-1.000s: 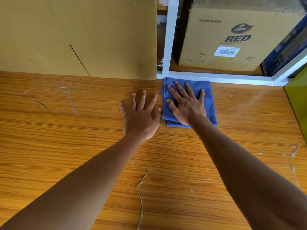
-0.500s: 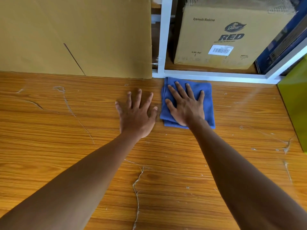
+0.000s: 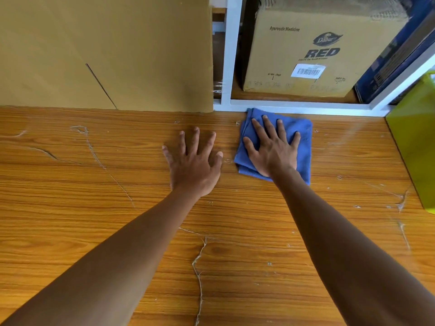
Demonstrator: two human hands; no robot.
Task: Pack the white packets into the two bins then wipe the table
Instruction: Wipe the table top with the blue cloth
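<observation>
Right hand flat on cloth | left hand splayed on table | bins unseen

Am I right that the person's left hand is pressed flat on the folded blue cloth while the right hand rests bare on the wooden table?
Not quite: the hands are swapped. In the head view, the right hand is pressed flat on the folded blue cloth, while the left hand rests bare on the wooden table.

Left hand, right hand flat, splayed
</observation>
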